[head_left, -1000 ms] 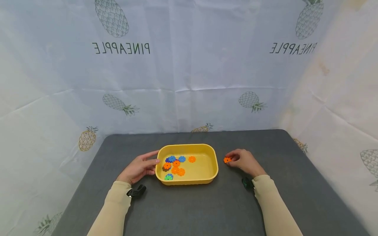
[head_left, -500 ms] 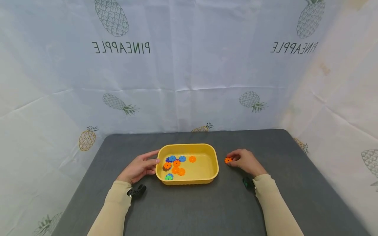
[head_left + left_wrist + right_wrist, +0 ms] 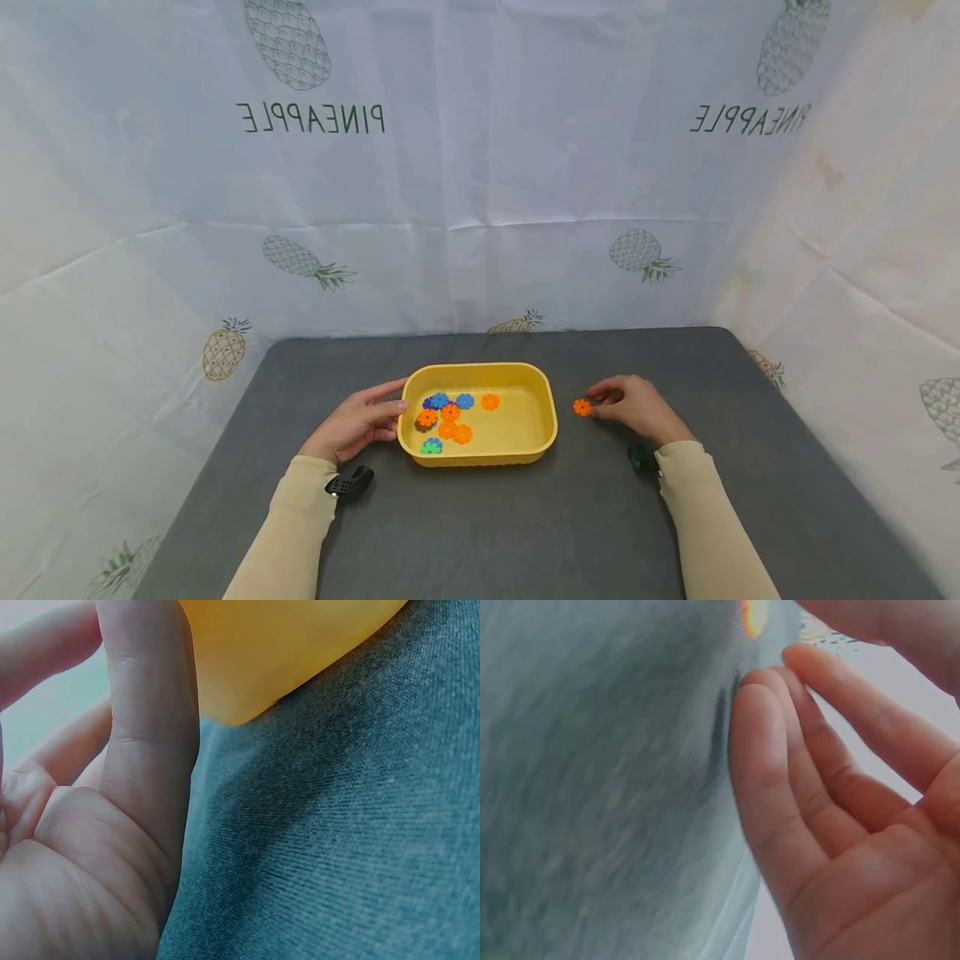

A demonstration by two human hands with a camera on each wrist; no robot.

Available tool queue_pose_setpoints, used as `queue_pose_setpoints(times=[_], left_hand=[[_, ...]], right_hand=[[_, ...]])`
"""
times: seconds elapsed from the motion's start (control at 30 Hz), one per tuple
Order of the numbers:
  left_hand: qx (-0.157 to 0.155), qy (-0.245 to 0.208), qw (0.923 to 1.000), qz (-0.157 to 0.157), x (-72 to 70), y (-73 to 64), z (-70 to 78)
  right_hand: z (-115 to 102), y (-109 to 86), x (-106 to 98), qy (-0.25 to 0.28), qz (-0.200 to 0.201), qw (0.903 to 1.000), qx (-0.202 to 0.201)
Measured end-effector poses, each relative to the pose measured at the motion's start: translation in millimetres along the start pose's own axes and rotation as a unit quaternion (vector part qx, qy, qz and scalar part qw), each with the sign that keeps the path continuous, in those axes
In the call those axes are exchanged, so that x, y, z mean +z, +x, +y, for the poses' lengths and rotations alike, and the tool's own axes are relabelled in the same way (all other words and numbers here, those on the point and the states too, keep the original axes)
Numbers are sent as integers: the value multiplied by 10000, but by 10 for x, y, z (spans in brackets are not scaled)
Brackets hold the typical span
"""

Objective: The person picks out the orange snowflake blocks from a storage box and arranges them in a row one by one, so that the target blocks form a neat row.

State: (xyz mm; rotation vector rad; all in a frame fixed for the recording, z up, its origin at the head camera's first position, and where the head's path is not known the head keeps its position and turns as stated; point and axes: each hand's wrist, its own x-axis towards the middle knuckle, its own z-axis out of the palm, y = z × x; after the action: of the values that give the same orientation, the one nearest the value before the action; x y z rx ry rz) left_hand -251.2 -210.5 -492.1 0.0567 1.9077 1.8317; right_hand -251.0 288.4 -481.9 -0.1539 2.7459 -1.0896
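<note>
Yellow tray (image 3: 521,425) and loose orange disc (image 3: 582,407) on a table, with both hands in place. The tray is set flat and upright, its long axis laid from left to right, nearly parallel to the table's far edge; its rounded short ends are directed toward the two hands. The left end is grasped by the left hand (image 3: 358,425), the thumb being placed at the rim and the forefinger extended along the outer wall. The orange disc, round and notched like a flower, is seen flat on the table just beyond the tray's right end, one face turned upward. It is ungrasped by the right hand (image 3: 637,408), whose relaxed fingers are held just beside it; whether the disc is touched by the thumb tip cannot be told. Within the tray, similar pieces are gathered mostly toward the left: a light-blue disc (image 3: 465,402), a green disc (image 3: 431,447) and several orange ones, some overlapped. A single orange piece (image 3: 491,402) is found nearer the middle.

The table (image 3: 487,533) is covered in dark grey, finely ribbed in the left wrist view, and its far corners are rounded. It is bordered by pale cloth (image 3: 480,167), creased horizontally and printed with pineapples and mirror-reversed lettering. The forearms are covered by beige sleeves (image 3: 288,525).
</note>
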Motion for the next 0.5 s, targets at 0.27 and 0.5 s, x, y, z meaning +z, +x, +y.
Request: queue_pose_setpoints(times=[0.27,0.5], left_hand=[[-2,-49,10000,72,-11,-4,-19],[-21,-101,9999,50,-3,8,-24]], right_hand=[[-564,143,-58,-132,-263,9980,-567],[-1207,344,-21,-34,-848,9915,-984]])
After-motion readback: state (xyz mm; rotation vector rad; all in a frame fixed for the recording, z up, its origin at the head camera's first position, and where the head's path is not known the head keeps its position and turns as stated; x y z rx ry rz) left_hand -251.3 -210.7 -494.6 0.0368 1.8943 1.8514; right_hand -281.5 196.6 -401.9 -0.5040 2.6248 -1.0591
